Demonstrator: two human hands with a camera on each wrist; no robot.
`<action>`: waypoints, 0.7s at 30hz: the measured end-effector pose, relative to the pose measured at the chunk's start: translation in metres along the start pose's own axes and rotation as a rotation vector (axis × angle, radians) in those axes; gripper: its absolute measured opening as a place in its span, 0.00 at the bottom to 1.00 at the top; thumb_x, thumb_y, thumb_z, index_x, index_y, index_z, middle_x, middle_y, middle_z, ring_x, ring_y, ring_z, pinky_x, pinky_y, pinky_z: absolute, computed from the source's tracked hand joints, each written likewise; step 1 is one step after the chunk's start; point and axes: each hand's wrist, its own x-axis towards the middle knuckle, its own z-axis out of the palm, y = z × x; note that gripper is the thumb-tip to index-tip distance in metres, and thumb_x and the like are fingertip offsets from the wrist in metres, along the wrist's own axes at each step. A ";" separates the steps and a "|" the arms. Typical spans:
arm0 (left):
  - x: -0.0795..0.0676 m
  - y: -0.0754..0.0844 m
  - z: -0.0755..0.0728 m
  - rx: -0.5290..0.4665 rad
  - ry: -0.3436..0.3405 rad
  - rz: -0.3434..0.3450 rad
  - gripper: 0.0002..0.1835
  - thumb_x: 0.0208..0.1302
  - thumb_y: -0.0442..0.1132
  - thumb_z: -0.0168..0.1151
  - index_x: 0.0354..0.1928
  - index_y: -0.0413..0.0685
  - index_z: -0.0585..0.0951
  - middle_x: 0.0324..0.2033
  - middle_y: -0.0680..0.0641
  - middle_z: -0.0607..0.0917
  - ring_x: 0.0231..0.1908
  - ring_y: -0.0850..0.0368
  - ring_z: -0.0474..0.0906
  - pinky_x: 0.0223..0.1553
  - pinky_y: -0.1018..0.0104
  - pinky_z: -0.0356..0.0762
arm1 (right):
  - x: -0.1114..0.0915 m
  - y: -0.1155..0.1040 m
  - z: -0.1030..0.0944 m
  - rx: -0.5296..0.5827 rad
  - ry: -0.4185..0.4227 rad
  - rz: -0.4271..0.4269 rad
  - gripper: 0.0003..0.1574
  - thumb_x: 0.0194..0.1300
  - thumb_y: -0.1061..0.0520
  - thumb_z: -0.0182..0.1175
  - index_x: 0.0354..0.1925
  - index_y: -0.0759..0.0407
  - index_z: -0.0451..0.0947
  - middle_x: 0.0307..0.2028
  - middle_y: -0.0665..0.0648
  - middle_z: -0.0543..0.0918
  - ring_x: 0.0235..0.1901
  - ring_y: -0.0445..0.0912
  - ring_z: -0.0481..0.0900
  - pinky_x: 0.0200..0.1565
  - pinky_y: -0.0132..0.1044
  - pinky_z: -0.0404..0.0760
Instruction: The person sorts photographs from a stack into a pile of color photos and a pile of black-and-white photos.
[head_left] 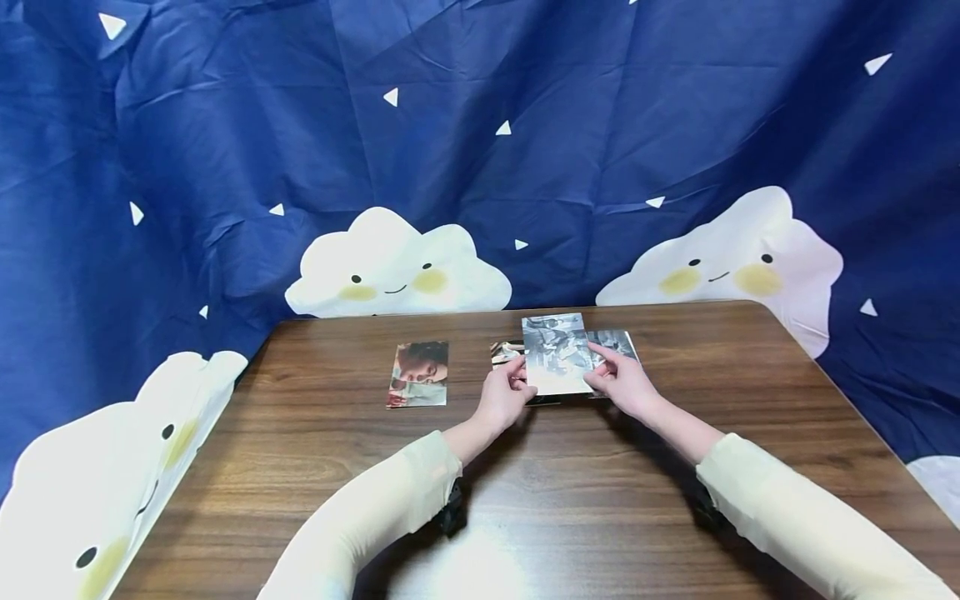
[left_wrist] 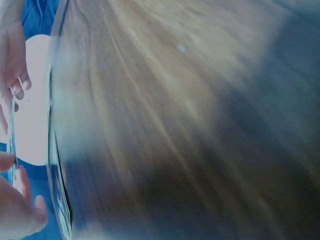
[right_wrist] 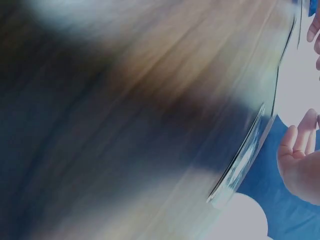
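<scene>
Both hands hold a black-and-white photo print [head_left: 557,354] raised over the table. The left hand [head_left: 504,395] pinches its left edge near the lower corner. On the opposite edge, the right hand [head_left: 624,385] grips it between thumb and fingers. In the left wrist view the print [left_wrist: 12,137] shows nearly edge-on between the two hands. Behind it lies a second print [head_left: 507,351], mostly hidden by the raised one and the left hand. Another grey print [head_left: 618,341] lies to the right, partly covered by the right hand.
A colour photo print [head_left: 420,373] of a face lies flat to the left of the hands. The brown wood-grain table [head_left: 585,500] ends at a blue curtain [head_left: 450,150] with white clouds. Both wrist views are blurred over the tabletop.
</scene>
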 end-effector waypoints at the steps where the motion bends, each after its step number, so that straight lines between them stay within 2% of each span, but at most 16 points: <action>1: 0.000 0.001 0.002 0.007 -0.004 0.006 0.31 0.50 0.19 0.64 0.60 0.29 0.74 0.32 0.44 0.80 0.25 0.67 0.70 0.30 0.80 0.69 | -0.001 0.001 -0.002 -0.005 -0.001 -0.001 0.34 0.63 0.68 0.61 0.65 0.76 0.63 0.25 0.60 0.82 0.22 0.45 0.78 0.29 0.30 0.73; 7: 0.002 0.005 0.019 0.016 -0.010 0.020 0.31 0.50 0.20 0.65 0.61 0.30 0.74 0.32 0.46 0.79 0.25 0.68 0.70 0.30 0.80 0.69 | -0.006 0.009 -0.016 -0.039 0.010 -0.005 0.34 0.62 0.67 0.62 0.64 0.76 0.64 0.24 0.57 0.82 0.22 0.43 0.77 0.30 0.29 0.74; 12: 0.005 0.007 0.034 -0.001 -0.032 -0.015 0.32 0.52 0.21 0.66 0.62 0.32 0.72 0.33 0.46 0.80 0.25 0.68 0.72 0.30 0.79 0.72 | -0.007 0.019 -0.028 -0.037 0.008 -0.006 0.35 0.62 0.68 0.62 0.65 0.76 0.63 0.24 0.58 0.81 0.21 0.42 0.76 0.29 0.29 0.75; 15: 0.008 0.008 0.043 -0.006 -0.058 -0.026 0.34 0.51 0.22 0.69 0.63 0.33 0.71 0.34 0.46 0.81 0.25 0.68 0.73 0.30 0.78 0.73 | -0.007 0.026 -0.035 -0.066 0.017 -0.007 0.35 0.62 0.68 0.62 0.65 0.76 0.63 0.23 0.57 0.80 0.20 0.40 0.73 0.28 0.30 0.72; 21: 0.016 0.010 0.059 0.050 -0.071 -0.041 0.39 0.46 0.25 0.75 0.64 0.36 0.72 0.30 0.53 0.78 0.24 0.68 0.73 0.29 0.77 0.73 | -0.005 0.037 -0.046 -0.083 0.029 0.004 0.36 0.62 0.66 0.63 0.64 0.77 0.62 0.23 0.57 0.80 0.21 0.41 0.73 0.28 0.31 0.71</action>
